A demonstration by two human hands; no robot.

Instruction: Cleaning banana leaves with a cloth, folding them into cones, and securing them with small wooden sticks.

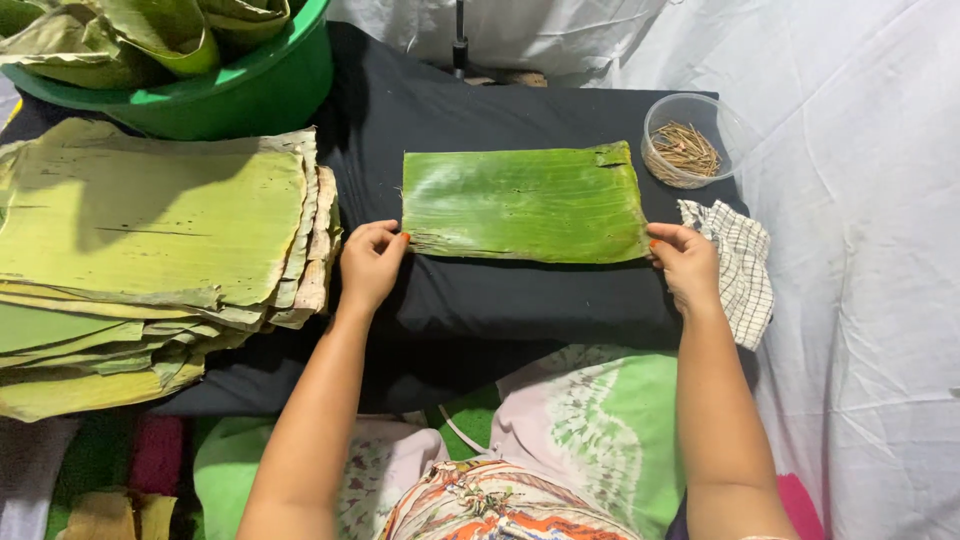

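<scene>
A rectangular piece of green banana leaf [525, 203] lies flat on a black cloth [480, 310]. My left hand [370, 262] pinches its near left corner. My right hand [685, 262] pinches its near right corner. Both hands have orange-painted nails and rest low on the cloth at the leaf's front edge.
A thick stack of cut banana leaves [150, 250] lies to the left. A green plastic tub [250, 90] with folded leaves stands at the back left. A clear round container of thin sticks [685, 140] sits at the back right, a checked cloth [740, 265] beside my right hand. White sheeting surrounds the area.
</scene>
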